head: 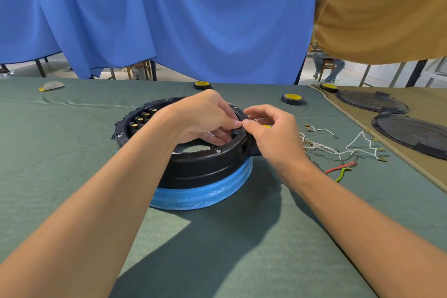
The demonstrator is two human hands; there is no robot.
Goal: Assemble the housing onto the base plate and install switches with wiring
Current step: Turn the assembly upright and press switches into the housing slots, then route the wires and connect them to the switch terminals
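Two hands meet at the black round housing (203, 164), which sits on a blue-wrapped base (205, 193) at mid-tabletop (72, 152). The left hand (203, 116) and right hand (273, 135) both curl their fingers and pinch its right rim. Loose white wires (321, 149) lie nearer the right edge.

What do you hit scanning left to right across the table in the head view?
Grey flat item at the far edge → black housing → nearest yellow-centred tape roll → loose white wires → nearer black round cover.
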